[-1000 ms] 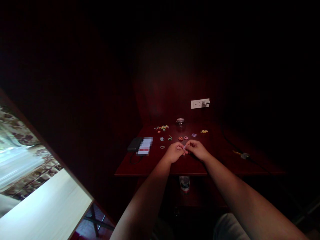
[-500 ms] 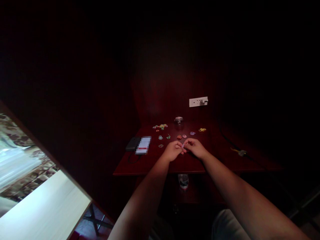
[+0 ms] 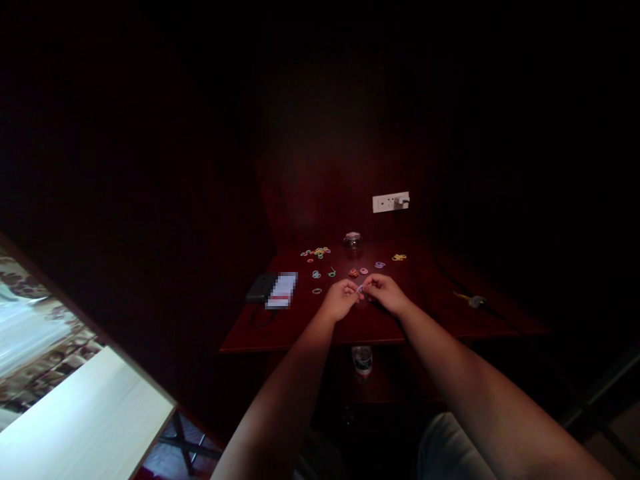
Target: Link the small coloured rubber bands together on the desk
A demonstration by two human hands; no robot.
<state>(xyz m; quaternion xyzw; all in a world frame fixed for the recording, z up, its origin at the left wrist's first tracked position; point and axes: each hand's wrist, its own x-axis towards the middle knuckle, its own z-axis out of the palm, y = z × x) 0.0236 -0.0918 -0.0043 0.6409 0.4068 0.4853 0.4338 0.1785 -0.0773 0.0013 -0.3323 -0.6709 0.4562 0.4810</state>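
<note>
Over the front of the dark red table, my left hand (image 3: pixel 340 300) and my right hand (image 3: pixel 386 295) meet, fingertips pinched. Between them is a small pale purple hair tie (image 3: pixel 360 289), partly covered by the fingers. Just beyond my hands lie orange-red hair ties (image 3: pixel 353 273), pink hair ties (image 3: pixel 364 271) and purple hair ties (image 3: pixel 380 265). Yellow hair ties (image 3: pixel 399 257) sit farther right. To the left are blue hair ties (image 3: pixel 317 274), green hair ties (image 3: pixel 331 273) and a single greyish-looking one (image 3: pixel 317 291). A mixed pile of coloured hair ties (image 3: pixel 320 251) is farther back.
A clear lidded jar (image 3: pixel 353 241) stands at the back. At the left lie a phone (image 3: pixel 283 291) and a black case-like object (image 3: pixel 259 288). A cable with a grey piece (image 3: pixel 477 301) is at right. A bottle (image 3: pixel 363 361) stands below the tabletop (image 3: pixel 300 333).
The view has turned slightly to the right. My fingers have shifted a little around the purple hair tie, which now looks more slanted. The things on the table have stayed put.
</note>
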